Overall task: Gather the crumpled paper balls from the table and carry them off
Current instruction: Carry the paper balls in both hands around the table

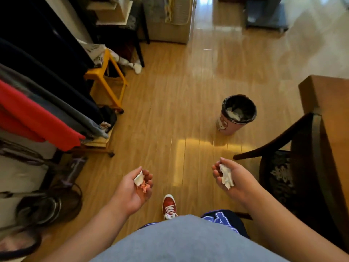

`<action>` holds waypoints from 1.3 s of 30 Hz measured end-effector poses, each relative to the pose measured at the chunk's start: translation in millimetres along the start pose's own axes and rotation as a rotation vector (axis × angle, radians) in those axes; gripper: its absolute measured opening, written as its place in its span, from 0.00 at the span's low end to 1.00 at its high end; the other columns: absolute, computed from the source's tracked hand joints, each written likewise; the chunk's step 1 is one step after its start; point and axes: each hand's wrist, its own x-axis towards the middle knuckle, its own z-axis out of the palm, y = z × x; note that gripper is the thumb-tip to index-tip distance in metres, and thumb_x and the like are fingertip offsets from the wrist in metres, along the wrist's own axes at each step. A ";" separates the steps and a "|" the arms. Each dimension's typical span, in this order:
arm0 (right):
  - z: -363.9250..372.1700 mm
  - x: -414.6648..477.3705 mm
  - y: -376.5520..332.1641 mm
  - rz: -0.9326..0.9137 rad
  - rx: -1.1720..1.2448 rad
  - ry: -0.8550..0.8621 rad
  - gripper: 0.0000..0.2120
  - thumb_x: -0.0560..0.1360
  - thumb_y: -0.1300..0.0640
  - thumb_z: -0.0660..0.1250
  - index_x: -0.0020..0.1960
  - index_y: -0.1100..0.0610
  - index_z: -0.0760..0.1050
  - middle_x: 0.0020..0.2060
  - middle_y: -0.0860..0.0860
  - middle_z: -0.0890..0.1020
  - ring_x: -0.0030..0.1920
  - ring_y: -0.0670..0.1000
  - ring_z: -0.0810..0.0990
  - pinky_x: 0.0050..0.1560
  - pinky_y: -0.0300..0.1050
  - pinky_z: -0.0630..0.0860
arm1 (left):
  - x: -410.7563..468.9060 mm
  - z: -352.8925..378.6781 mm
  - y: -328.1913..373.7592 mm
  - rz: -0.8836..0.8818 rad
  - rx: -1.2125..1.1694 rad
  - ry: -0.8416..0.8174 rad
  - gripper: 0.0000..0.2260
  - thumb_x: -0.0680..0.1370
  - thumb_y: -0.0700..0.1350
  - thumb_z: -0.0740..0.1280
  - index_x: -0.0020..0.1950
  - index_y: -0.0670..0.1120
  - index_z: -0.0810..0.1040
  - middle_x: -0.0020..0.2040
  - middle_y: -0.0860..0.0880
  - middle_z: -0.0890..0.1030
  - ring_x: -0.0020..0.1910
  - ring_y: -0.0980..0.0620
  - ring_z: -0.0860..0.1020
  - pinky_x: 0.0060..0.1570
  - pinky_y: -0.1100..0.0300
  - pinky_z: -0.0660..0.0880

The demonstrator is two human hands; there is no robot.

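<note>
Left hand (135,188): palm up, fingers curled around white-and-orange paper ball (140,181).
Right hand (231,178): cupped, gripping white paper ball (226,175).
Floor (179,110): open between clothes rack (43,103) and chair (294,159); bin (236,114) ahead.

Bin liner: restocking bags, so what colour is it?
Black, lining the pink bin, seen in the head view.

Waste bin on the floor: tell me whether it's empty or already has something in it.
Not empty. The waste bin stands upright with its black liner open, and crumpled white paper shows inside near the rim. How full it is below that cannot be told.
</note>
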 end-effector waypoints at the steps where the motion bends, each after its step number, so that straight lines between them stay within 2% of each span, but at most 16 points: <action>1: 0.5 6.0 -7.1 0.004 0.006 0.019 0.09 0.75 0.54 0.68 0.43 0.59 0.78 0.34 0.55 0.83 0.31 0.49 0.82 0.25 0.38 0.77 | 6.7 10.2 11.1 0.005 0.003 -0.009 0.15 0.77 0.49 0.63 0.33 0.45 0.77 0.33 0.47 0.77 0.27 0.53 0.75 0.21 0.66 0.71; 8: -6.9 57.7 -65.2 0.064 0.041 0.148 0.09 0.74 0.53 0.69 0.44 0.60 0.79 0.34 0.56 0.84 0.31 0.51 0.83 0.24 0.40 0.77 | 70.2 104.1 83.5 0.040 0.037 -0.062 0.15 0.77 0.49 0.63 0.34 0.45 0.79 0.34 0.47 0.78 0.30 0.53 0.75 0.23 0.65 0.72; 15: 14.3 136.1 -170.2 0.142 0.040 0.134 0.09 0.75 0.54 0.68 0.40 0.60 0.78 0.32 0.56 0.83 0.29 0.50 0.82 0.23 0.40 0.76 | 138.5 214.6 159.8 0.074 0.049 -0.071 0.16 0.77 0.50 0.63 0.33 0.45 0.80 0.34 0.48 0.79 0.30 0.53 0.76 0.23 0.65 0.72; 23: 105.5 198.8 -304.5 0.058 -0.055 0.060 0.09 0.77 0.55 0.65 0.43 0.60 0.76 0.32 0.55 0.82 0.28 0.49 0.81 0.25 0.38 0.77 | 172.6 264.3 224.1 0.117 -0.040 0.002 0.16 0.77 0.50 0.64 0.33 0.44 0.81 0.34 0.47 0.79 0.29 0.53 0.77 0.22 0.64 0.73; 29: 200.3 259.2 -389.3 0.073 -0.098 -0.018 0.10 0.79 0.55 0.62 0.41 0.59 0.74 0.34 0.54 0.79 0.28 0.47 0.79 0.23 0.36 0.75 | 212.8 283.9 291.7 0.092 -0.103 0.061 0.16 0.77 0.50 0.63 0.33 0.44 0.80 0.34 0.47 0.78 0.28 0.53 0.76 0.21 0.64 0.72; 34: 265.8 315.6 -444.9 0.050 -0.109 -0.014 0.10 0.78 0.55 0.62 0.41 0.59 0.73 0.34 0.54 0.79 0.29 0.48 0.79 0.25 0.36 0.74 | 264.5 322.5 373.4 0.077 -0.055 0.078 0.15 0.78 0.50 0.63 0.35 0.44 0.79 0.34 0.47 0.78 0.29 0.53 0.76 0.21 0.64 0.72; 39: 286.2 350.7 -496.2 0.053 0.003 0.043 0.11 0.78 0.55 0.63 0.40 0.59 0.74 0.31 0.53 0.81 0.26 0.47 0.80 0.23 0.35 0.75 | 311.5 388.3 453.7 0.031 0.087 0.039 0.16 0.78 0.50 0.63 0.34 0.45 0.79 0.33 0.47 0.79 0.29 0.53 0.75 0.22 0.64 0.71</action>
